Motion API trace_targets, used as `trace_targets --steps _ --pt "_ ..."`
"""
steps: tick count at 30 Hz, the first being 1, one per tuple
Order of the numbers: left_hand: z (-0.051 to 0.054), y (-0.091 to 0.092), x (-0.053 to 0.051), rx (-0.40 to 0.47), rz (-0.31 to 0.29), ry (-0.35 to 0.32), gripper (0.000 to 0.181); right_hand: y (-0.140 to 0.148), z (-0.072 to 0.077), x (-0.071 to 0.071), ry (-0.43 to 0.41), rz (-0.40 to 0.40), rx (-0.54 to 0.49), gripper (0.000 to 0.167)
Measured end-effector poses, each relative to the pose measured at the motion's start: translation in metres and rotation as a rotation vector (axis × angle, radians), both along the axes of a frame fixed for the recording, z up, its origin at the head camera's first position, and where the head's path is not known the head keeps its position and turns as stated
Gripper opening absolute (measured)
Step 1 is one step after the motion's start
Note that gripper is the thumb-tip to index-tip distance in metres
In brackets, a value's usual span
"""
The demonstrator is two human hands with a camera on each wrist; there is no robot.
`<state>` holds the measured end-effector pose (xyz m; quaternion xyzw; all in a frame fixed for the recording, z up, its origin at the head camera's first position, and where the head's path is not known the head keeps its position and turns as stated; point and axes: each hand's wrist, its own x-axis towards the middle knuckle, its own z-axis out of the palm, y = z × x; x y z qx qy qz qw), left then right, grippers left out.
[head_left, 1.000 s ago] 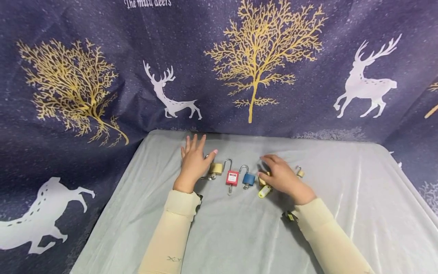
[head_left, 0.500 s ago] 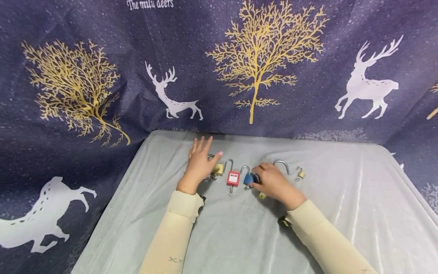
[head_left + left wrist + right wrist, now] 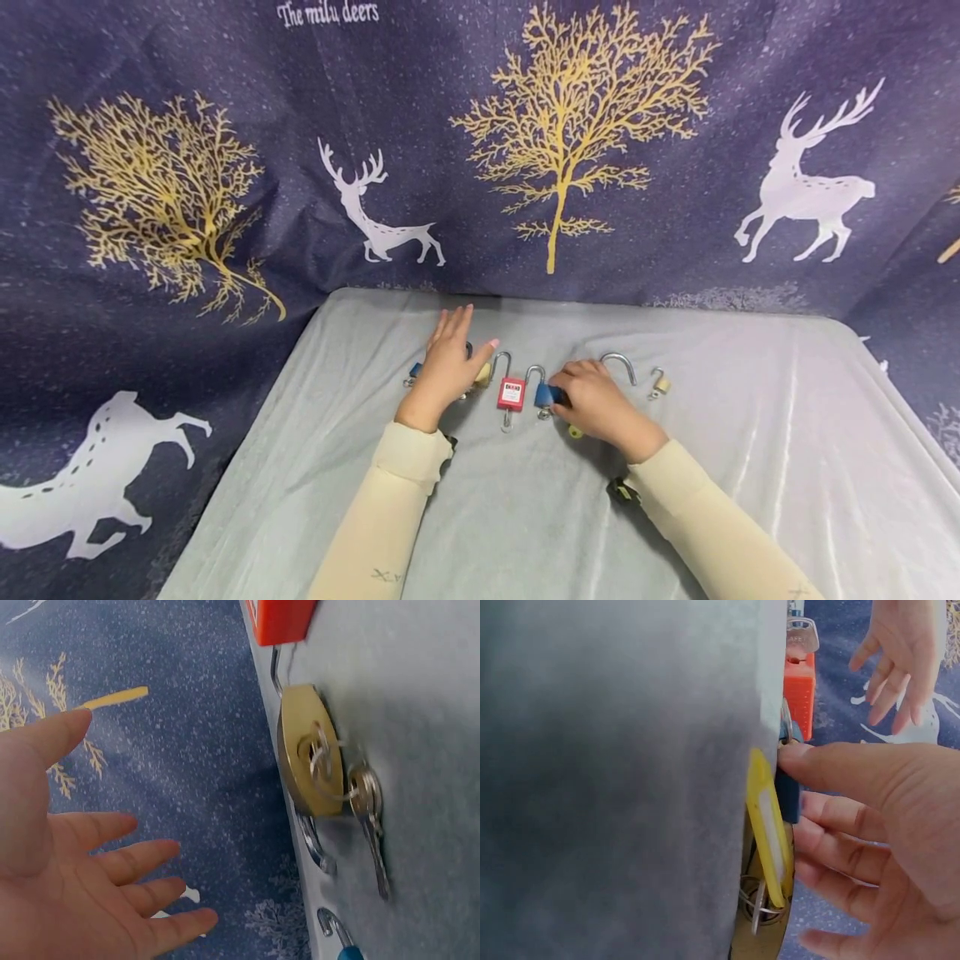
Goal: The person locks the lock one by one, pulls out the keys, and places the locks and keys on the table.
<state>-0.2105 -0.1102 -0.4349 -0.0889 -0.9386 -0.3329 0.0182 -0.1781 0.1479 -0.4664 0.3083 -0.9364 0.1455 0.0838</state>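
My left hand (image 3: pixel 447 367) hovers with spread fingers beside a brass padlock (image 3: pixel 483 375), partly covering it in the head view; the left wrist view shows that padlock (image 3: pixel 311 750) with keys (image 3: pixel 366 795), apart from the fingers. My right hand (image 3: pixel 600 404) pinches the right side of a blue padlock (image 3: pixel 545 395), its shackle raised. In the right wrist view, thumb and fingers meet the blue padlock (image 3: pixel 787 791). A yellow key tag (image 3: pixel 765 817) and a large brass padlock (image 3: pixel 757 934) lie beside it, mostly hidden by the hand in the head view.
A red padlock (image 3: pixel 511 393) with raised shackle lies between the hands. A small brass padlock (image 3: pixel 662 385) lies to the right, another blue padlock (image 3: pixel 415 372) to the left. The grey cloth-covered table (image 3: pixel 525 517) meets a dark patterned curtain (image 3: pixel 637 275) behind.
My right hand has moved left from the large brass padlock to the blue one, exposing the large shackle. My left hand has shifted right, uncovering the blue padlock at the left.
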Motion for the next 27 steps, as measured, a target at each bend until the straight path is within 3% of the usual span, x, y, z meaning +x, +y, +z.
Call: trace_targets --steps 9,15,20,27 --pt "0.000 0.013 0.004 -0.003 -0.025 0.121 0.066 -0.002 0.009 0.000 0.022 -0.064 -0.017 0.042" --pt "0.001 0.024 0.008 0.056 -0.058 0.138 0.047 -0.004 0.023 0.001 0.065 -0.074 -0.058 0.043" --pt "0.001 0.034 0.013 0.050 -0.113 0.121 0.035 -0.006 0.032 0.003 0.076 -0.075 -0.108 0.043" --pt "0.003 0.044 0.020 0.100 -0.168 0.014 0.033 -0.008 0.038 0.004 0.073 -0.083 -0.186 0.041"
